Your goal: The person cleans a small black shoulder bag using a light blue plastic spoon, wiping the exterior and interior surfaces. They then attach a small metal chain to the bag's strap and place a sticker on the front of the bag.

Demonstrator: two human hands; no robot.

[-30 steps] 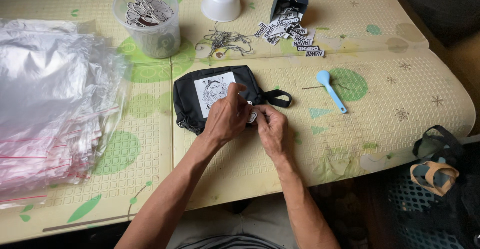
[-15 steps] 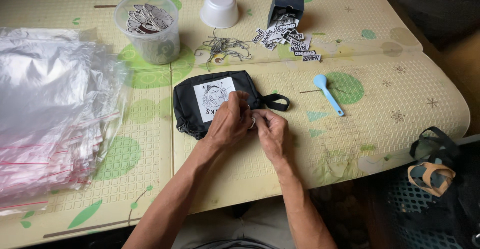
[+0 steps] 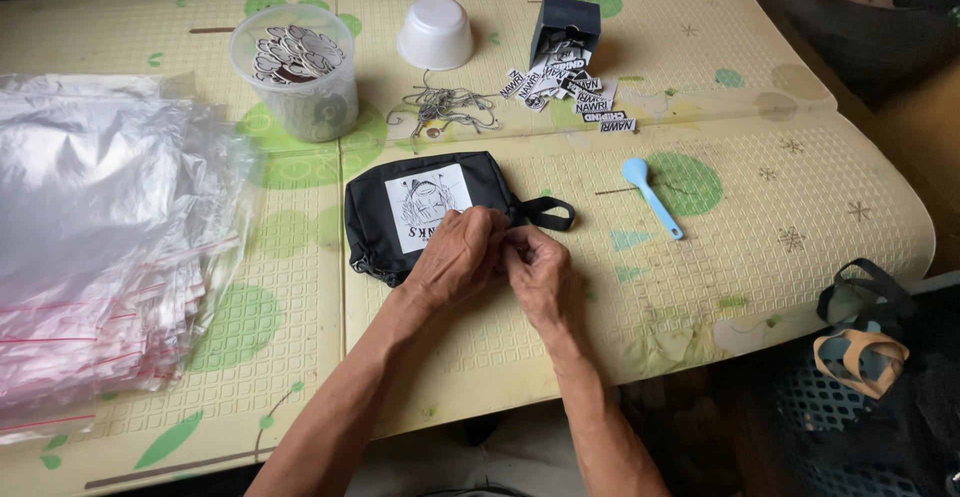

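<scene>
A small black pouch (image 3: 395, 205) with a white printed patch lies on the pale yellow mat (image 3: 760, 207). Its black loop strap (image 3: 548, 213) sticks out to the right. My left hand (image 3: 455, 255) rests over the pouch's lower right corner, fingers curled on the fabric. My right hand (image 3: 535, 265) presses against the left one at that same corner, fingertips pinched together on something small that I cannot make out.
A stack of clear plastic bags (image 3: 95, 237) covers the left side. Behind the pouch stand a clear tub of tags (image 3: 295, 82), an upturned white bowl (image 3: 435, 33), a tangle of strings (image 3: 445, 107), a black box with spilled labels (image 3: 565, 32) and a light blue spoon (image 3: 650, 197).
Both hands have stayed at the pouch's right corner, with only small finger movements. The view has shifted slightly.
</scene>
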